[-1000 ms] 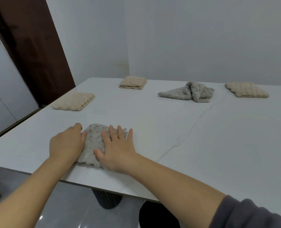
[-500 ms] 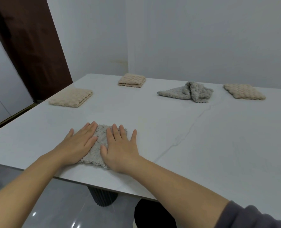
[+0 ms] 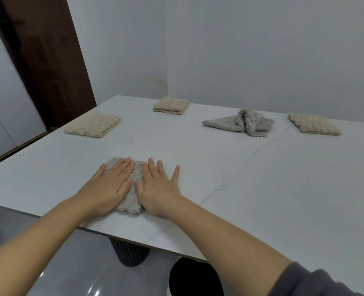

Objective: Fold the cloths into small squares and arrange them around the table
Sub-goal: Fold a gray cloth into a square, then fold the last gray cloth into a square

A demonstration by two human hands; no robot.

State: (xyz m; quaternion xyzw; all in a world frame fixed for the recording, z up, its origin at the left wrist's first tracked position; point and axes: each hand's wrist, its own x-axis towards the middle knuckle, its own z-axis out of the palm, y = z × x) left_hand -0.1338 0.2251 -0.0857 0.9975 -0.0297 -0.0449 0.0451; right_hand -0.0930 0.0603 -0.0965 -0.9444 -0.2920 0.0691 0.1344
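Note:
A folded grey cloth (image 3: 134,189) lies near the front edge of the white table (image 3: 262,199). My left hand (image 3: 110,184) lies flat on its left half with straight fingers. My right hand (image 3: 157,186) presses flat on its right half, fingers spread. Most of the cloth is hidden under the two palms. A second grey cloth (image 3: 240,122) lies crumpled and unfolded at the far middle. Three beige cloths sit folded into squares: one at the left (image 3: 92,124), one at the far edge (image 3: 171,105), one at the far right (image 3: 314,124).
The table's near edge runs just below my wrists. A dark ribbed table leg (image 3: 129,253) stands under it, and a black round seat (image 3: 196,278) sits below my right forearm. A dark brown door (image 3: 38,60) stands beyond the table's left corner. Grey walls close the far side.
My left hand has gone from curled at the cloth's left edge to lying flat on the cloth. My right hand stays flat on it.

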